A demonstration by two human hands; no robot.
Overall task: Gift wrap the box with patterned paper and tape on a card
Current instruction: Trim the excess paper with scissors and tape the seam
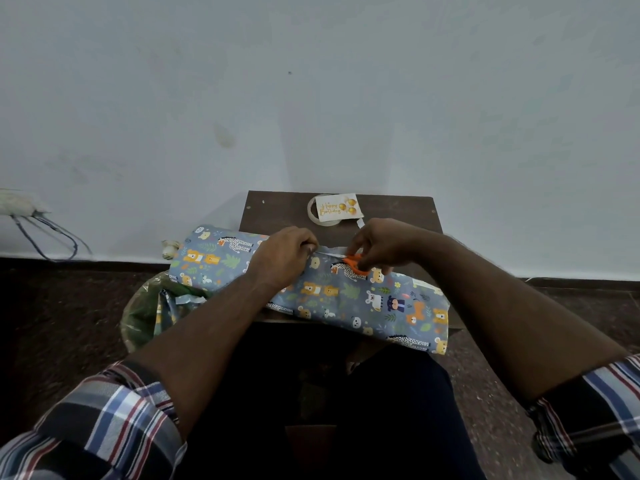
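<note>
Nearest the camera are two plaid sleeves [104, 420], one at each lower corner, with bare forearms reaching forward over a dark lap. Left of the desk [277, 206] a bin [145, 310] with a green liner holds paper scraps. The patterned paper [346, 292] lies across the near part of the desk, its long axis running from far left to near right, overhanging both sides; the box is not visible, so whether it sits under the sheet cannot be told. The left hand [282, 258] has its grip closed, pinching the paper's far edge. Just to its right, the right hand [381, 242] has its grip closed on the orange-handled scissors [349, 259], whose blades point left toward the left hand, along the paper's edge. The next cut likely runs leftward. Beyond, one tape roll [320, 216] carries one birthday card [339, 206].

Count: one sheet, one pair of scissors, one roll, one card, two hands.
</note>
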